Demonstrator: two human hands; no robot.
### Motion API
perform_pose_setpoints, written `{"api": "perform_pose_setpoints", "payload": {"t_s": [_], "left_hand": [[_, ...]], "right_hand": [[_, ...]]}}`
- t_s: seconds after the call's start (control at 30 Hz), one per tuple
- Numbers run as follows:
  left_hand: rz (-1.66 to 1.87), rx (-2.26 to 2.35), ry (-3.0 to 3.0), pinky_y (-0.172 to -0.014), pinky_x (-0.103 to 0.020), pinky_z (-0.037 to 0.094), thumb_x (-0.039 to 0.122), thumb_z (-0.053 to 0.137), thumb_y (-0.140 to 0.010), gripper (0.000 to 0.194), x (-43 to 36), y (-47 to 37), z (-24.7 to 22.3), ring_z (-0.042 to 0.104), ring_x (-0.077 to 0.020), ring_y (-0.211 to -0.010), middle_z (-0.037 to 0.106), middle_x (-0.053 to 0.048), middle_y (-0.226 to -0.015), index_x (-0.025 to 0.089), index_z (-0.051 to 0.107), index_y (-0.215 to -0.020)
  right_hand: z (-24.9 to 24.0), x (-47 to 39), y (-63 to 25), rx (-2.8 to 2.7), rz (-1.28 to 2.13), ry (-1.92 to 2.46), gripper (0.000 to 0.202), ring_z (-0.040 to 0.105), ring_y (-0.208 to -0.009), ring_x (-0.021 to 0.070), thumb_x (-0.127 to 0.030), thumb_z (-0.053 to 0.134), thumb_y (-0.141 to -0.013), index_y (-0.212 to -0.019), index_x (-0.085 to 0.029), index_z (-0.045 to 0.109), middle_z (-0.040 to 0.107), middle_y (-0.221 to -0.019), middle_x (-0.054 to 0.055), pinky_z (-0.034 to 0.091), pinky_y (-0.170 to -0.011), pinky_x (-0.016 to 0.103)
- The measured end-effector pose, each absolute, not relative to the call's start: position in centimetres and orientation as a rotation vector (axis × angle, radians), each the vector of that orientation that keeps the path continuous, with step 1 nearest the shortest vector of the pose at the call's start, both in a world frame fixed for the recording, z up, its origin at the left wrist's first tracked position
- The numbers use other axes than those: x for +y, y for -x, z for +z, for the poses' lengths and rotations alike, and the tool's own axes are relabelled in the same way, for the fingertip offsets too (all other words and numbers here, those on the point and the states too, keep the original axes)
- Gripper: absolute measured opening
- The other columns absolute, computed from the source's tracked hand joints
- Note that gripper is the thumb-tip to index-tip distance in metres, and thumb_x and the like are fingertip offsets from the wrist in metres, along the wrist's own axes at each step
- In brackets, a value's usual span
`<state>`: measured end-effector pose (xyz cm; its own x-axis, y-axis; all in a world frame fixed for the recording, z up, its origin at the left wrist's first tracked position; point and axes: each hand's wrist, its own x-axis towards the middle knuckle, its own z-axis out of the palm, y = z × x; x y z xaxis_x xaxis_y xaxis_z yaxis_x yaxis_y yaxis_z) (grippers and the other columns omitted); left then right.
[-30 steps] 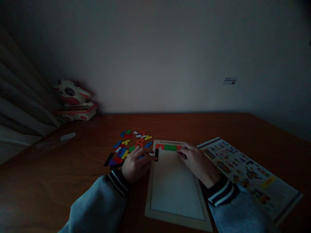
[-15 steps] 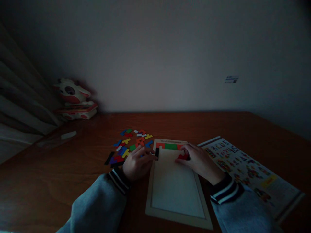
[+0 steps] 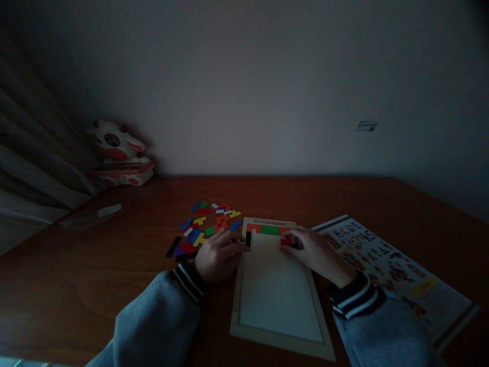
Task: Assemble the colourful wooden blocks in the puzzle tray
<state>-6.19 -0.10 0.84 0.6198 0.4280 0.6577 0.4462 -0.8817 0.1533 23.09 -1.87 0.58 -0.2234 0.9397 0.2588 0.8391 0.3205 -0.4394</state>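
Note:
A shallow puzzle tray point(image 3: 281, 348) with a pale base lies in front of me. Orange and green puzzle pieces point(image 3: 269, 230) fill its top row. Along the tray's upper left side stands a long black puzzle piece point(image 3: 248, 238), and the fingertips of my left hand point(image 3: 221, 256) are closed at it. My right hand point(image 3: 315, 251) pinches a red puzzle piece point(image 3: 286, 240) between thumb and fingers over the tray's upper right part. Part of the red piece is hidden by the fingers.
Loose coloured puzzle pieces point(image 3: 200, 220) are scattered left of the tray. A printed pattern sheet point(image 3: 401, 275) lies to the right, partly under my right sleeve. A cow-shaped toy point(image 3: 121, 153) stands at the back left by the curtain point(image 3: 34, 168).
The red piece has turned in my right hand and shows a squarer outline now. My left hand stays at the black piece. The view has shifted slightly.

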Motion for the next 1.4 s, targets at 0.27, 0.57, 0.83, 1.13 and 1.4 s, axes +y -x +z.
{"api": "perform_pose_setpoints", "payload": {"t_s": [0.27, 0.57, 0.83, 1.13, 1.4], "left_hand": [[-1.124, -0.782, 2.814, -0.074, -0.032, 0.055, 0.012, 0.055, -0.088, 0.021, -0.2, 6.2, 0.9, 0.061, -0.0175, -0.085, 0.066, -0.007, -0.100, 0.022, 0.071, -0.097], [-0.923, -1.245, 2.608, -0.087, -0.043, 0.054, 0.024, 0.059, -0.091, 0.021, 1.1, 7.0, 0.4, 0.061, -0.0254, -0.098, 0.067, -0.009, -0.107, 0.018, 0.068, -0.109], [-0.615, -1.555, 2.505, -0.094, -0.047, 0.050, 0.035, 0.055, -0.094, 0.031, 1.4, 7.8, -0.2, 0.060, -0.0295, -0.108, 0.065, -0.012, -0.118, 0.017, 0.063, -0.116], [-0.219, -2.134, 2.033, -0.077, -0.042, 0.053, 0.033, 0.046, -0.095, 0.028, 2.2, 11.8, 1.9, 0.062, -0.0325, -0.102, 0.063, -0.017, -0.113, 0.015, 0.064, -0.107], [-0.107, -2.051, 2.444, -0.078, -0.037, 0.052, 0.040, 0.060, -0.080, 0.020, 2.2, 15.1, 3.1, 0.067, -0.0259, -0.087, 0.067, -0.008, -0.097, 0.020, 0.062, -0.084]], "right_hand": [[-0.2, -1.5, -23.6, -2.015, 0.283, 1.672, 0.029, 0.061, -0.070, 0.0177, -0.031, 0.066, -0.083, -0.109, -0.019, 0.064, 0.066, -0.080, 0.002, 0.044, -0.059, 0.028], [-0.6, -1.4, -23.5, -1.980, 0.275, 1.605, 0.028, 0.060, -0.068, 0.0183, -0.038, 0.060, -0.085, -0.106, -0.020, 0.065, 0.065, -0.078, 0.003, 0.045, -0.059, 0.029], [-0.5, -1.4, -22.9, -1.918, 0.206, 1.554, 0.027, 0.066, -0.080, 0.0224, -0.041, 0.056, -0.086, -0.103, -0.022, 0.066, 0.069, -0.093, 0.008, 0.053, -0.071, 0.035], [-0.9, -1.3, -22.6, -1.918, 0.234, 1.557, 0.032, 0.068, -0.086, 0.0242, -0.044, 0.054, -0.087, -0.106, -0.022, 0.065, 0.068, -0.099, 0.009, 0.055, -0.075, 0.038], [-1.3, -1.2, -22.8, -1.888, 0.251, 1.551, 0.031, 0.067, -0.084, 0.0240, -0.045, 0.052, -0.088, -0.104, -0.023, 0.066, 0.068, -0.100, 0.009, 0.054, -0.075, 0.039]]}}
